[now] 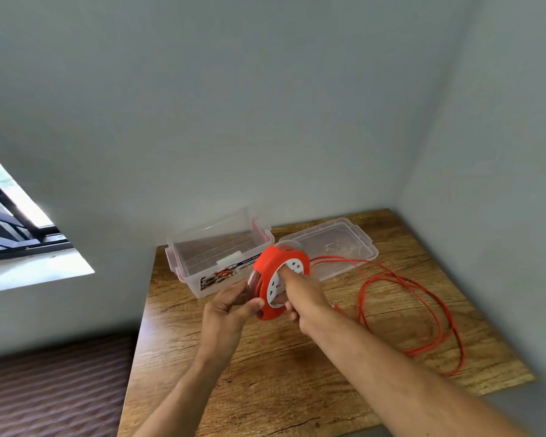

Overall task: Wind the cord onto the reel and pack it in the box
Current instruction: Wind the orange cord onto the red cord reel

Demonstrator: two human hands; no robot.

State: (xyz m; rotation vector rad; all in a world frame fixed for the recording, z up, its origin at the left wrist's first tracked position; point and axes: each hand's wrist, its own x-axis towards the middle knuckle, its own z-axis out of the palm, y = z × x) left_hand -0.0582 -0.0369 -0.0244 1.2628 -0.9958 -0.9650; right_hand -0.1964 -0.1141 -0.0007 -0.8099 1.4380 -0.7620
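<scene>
A red cord reel (pixel 270 263) with a white socket face is held above the wooden table (pixel 297 357). My left hand (pixel 226 310) grips its lower left rim, thumb against the red edge. My right hand (pixel 303 294) is closed on the white face, fingers around its centre. The red cord (pixel 423 298) runs from the reel to the right and lies in loose loops on the table. A clear plastic box (pixel 202 263) stands open behind the reel at the table's back left.
The box's clear lid (pixel 344 244) lies upside down at the back, right of the box. Walls close in behind and to the right of the table. A window (pixel 13 216) is at the left, and the floor drops away beyond the table's left edge.
</scene>
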